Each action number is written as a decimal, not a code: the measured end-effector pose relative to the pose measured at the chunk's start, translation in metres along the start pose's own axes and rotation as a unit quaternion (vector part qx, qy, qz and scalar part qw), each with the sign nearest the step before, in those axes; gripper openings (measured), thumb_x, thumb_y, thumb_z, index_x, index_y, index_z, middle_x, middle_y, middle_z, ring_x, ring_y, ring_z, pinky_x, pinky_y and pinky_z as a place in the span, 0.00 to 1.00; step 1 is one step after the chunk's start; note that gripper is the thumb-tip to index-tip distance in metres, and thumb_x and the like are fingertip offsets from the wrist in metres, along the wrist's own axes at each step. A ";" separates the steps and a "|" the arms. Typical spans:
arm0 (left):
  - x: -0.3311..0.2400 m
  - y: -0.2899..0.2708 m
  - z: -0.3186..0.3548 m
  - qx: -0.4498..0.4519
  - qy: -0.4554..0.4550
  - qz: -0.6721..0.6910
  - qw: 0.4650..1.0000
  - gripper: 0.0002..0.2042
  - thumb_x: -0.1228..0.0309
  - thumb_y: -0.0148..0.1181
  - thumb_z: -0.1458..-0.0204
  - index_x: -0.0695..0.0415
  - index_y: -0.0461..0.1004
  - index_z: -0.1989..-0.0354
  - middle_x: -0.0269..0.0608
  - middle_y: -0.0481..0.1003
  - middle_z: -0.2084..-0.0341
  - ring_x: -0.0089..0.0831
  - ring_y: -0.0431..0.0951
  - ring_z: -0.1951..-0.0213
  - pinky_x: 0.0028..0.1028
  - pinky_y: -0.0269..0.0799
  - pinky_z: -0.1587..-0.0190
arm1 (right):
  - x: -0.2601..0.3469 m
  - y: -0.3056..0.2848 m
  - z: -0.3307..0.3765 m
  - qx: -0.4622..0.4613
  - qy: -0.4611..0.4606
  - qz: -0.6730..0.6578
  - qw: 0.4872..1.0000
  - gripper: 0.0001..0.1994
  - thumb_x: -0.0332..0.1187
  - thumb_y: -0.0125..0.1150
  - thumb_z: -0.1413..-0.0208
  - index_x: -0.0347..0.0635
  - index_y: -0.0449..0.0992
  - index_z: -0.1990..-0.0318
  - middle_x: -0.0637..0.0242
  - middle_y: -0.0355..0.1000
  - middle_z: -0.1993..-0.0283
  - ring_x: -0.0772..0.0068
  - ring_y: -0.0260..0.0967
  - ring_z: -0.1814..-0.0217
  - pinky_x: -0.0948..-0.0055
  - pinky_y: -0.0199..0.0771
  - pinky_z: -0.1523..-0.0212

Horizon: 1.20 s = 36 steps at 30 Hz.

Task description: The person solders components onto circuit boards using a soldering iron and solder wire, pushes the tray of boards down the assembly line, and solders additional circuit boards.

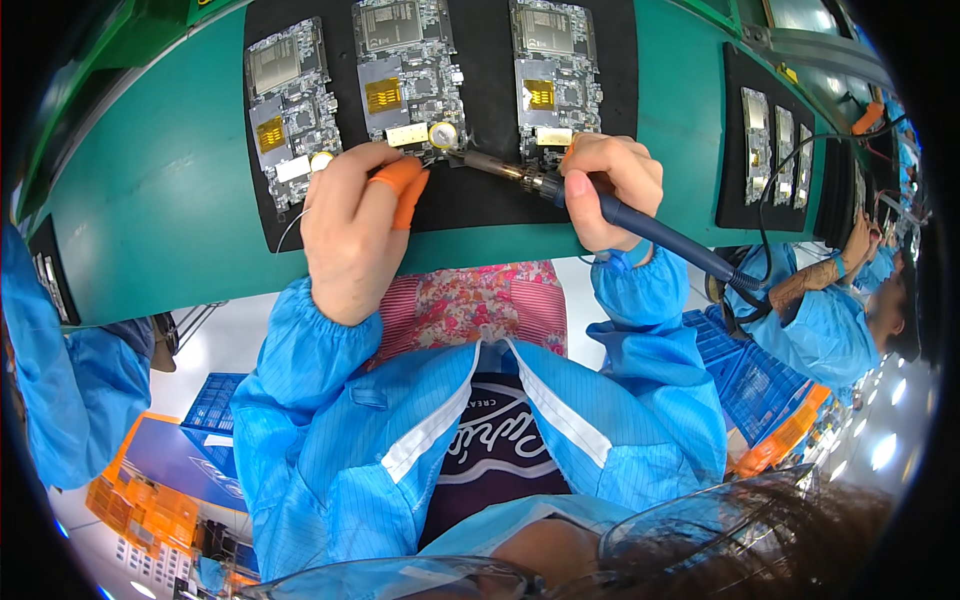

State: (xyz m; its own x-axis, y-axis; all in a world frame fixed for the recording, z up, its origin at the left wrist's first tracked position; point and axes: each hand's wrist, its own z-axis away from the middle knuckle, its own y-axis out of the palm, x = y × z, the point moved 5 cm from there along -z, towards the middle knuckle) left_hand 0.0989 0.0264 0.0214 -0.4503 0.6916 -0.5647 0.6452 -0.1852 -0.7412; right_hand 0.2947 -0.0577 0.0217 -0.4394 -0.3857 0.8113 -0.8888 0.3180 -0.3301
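Note:
My right hand (612,192) is closed around the dark blue handle of a soldering iron (655,232). The iron's metal tip points left and reaches the lower edge of the middle circuit board (424,85), beside a round coin cell (443,135). My left hand (350,235), with orange finger cots, pinches a thin solder wire (288,230) close to that tip. The wire's loose end curves out below the hand. A left circuit board (290,85) and a right circuit board (556,75) lie alongside on a black mat (490,85). My left fingers partly cover the left board's lower corner.
Beneath the mat is a green tabletop (680,130). Another black mat (733,165) with several boards lies at the right. The iron's cable (768,225) loops up there. A co-worker's sleeve (815,325) is at the right, another sleeve (70,370) at the left.

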 end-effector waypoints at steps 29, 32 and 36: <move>-0.052 0.042 -0.010 0.011 0.080 0.105 0.991 0.11 0.80 0.70 0.63 0.64 0.73 0.72 0.43 0.73 0.67 0.37 0.77 0.70 0.29 0.75 0.72 | -0.018 -0.096 0.060 -0.206 0.084 -0.056 0.973 0.12 0.35 0.55 0.47 0.35 0.67 0.75 0.66 0.64 0.83 0.82 0.55 0.83 0.79 0.51 0.82; -0.056 0.047 -0.013 0.014 0.094 0.096 0.991 0.11 0.81 0.70 0.64 0.64 0.73 0.73 0.44 0.73 0.67 0.38 0.77 0.69 0.30 0.75 0.70 | -0.019 -0.097 0.064 -0.195 0.088 -0.049 0.976 0.12 0.35 0.56 0.47 0.35 0.67 0.75 0.66 0.64 0.84 0.81 0.55 0.84 0.78 0.51 0.83; -0.058 0.052 -0.014 0.023 0.087 0.086 0.992 0.11 0.81 0.70 0.64 0.64 0.73 0.73 0.44 0.73 0.68 0.38 0.77 0.69 0.30 0.75 0.69 | -0.018 -0.098 0.062 -0.179 0.072 -0.015 0.981 0.11 0.33 0.56 0.48 0.36 0.67 0.76 0.66 0.65 0.84 0.80 0.57 0.85 0.78 0.52 0.84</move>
State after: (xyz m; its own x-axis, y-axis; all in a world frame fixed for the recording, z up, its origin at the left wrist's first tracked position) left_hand 0.1673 -0.0132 0.0212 -0.2205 0.7568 -0.6154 0.6719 -0.3395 -0.6582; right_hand 0.3818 -0.1354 0.0098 -0.3674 -0.2815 0.8865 -0.7871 0.6018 -0.1351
